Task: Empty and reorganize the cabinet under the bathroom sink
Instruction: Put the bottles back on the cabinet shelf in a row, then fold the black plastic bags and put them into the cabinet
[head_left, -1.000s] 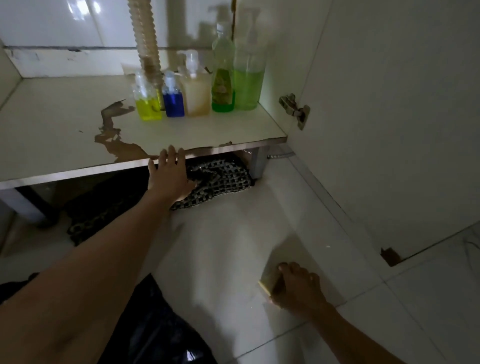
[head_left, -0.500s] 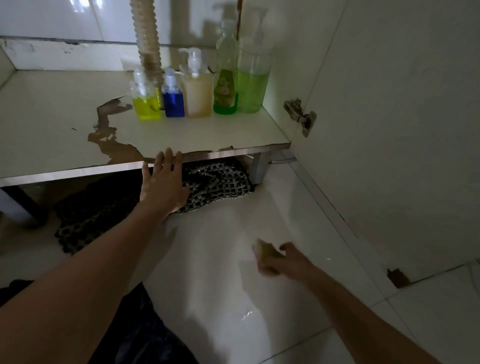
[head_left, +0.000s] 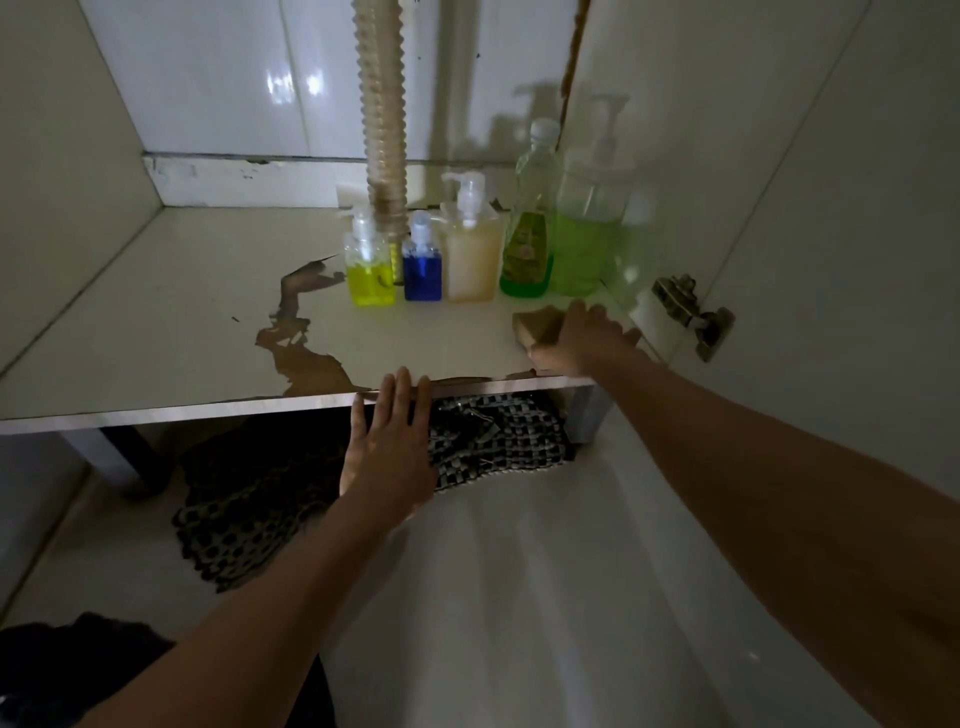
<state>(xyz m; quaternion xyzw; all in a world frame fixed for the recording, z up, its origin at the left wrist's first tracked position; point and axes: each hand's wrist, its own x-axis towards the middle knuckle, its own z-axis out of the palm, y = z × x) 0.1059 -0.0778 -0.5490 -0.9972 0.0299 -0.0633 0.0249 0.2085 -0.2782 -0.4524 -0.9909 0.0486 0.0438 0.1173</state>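
The cabinet shelf (head_left: 171, 332) is a white board with a brown peeled patch. Along its back right stand a yellow pump bottle (head_left: 370, 270), a blue one (head_left: 422, 266), a beige pump bottle (head_left: 471, 254), a green dish-soap bottle (head_left: 529, 244) and a large green pump bottle (head_left: 587, 228). My right hand (head_left: 582, 338) holds a yellowish sponge (head_left: 537, 326) on the shelf's front right corner. Straight fingers of my left hand (head_left: 387, 441) rest on the shelf's front edge.
A ribbed drain hose (head_left: 383, 114) comes down behind the bottles. A black-and-white checked cloth (head_left: 488, 441) lies on the floor under the shelf. The open cabinet door (head_left: 831, 234) with its hinge (head_left: 691, 312) stands at right. Dark fabric (head_left: 78, 670) lies at bottom left.
My right hand lifted the sponge from the floor tile up onto the shelf's front right corner. My left hand stayed on the shelf edge. The view tilted upward.
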